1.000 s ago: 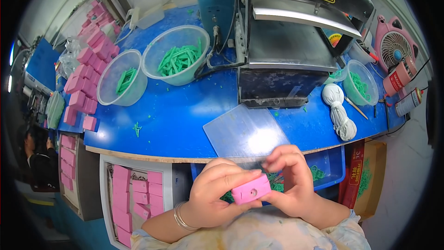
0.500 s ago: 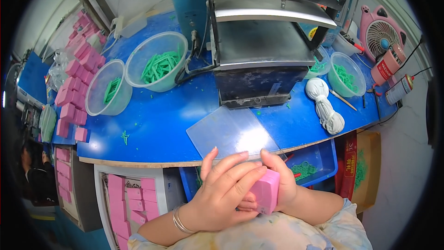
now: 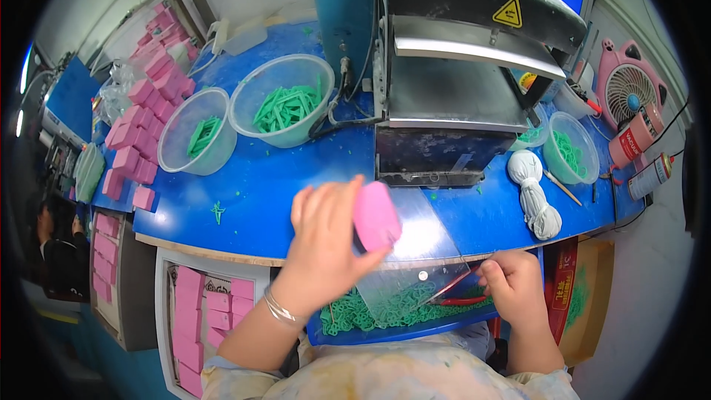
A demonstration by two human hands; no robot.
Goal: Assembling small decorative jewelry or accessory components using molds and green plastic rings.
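Left hand (image 3: 323,243) holds a smooth, rounded pink block (image 3: 378,216); right hand (image 3: 513,285) curls, contents unclear.

Smooth matt block (image 3: 376,216); glossy tabletop (image 3: 270,200); metal platen (image 3: 448,92); translucent plastic bowl (image 3: 281,138).

A top (image 3: 370,376) in cream cloth was worn, marked by blurred, soft-edged patches of pale yellow and grey-blue. The left sleeve (image 3: 235,379) and right sleeve (image 3: 546,387) were cut short, in pale, blue-tinged cloth; both forearms were exposed. Slim, rounded, shiny silver-coloured bangles (image 3: 279,310) were stacked at the left wrist; their number could not be determined. The left hand (image 3: 324,231) and right hand (image 3: 512,283) were ungloved.
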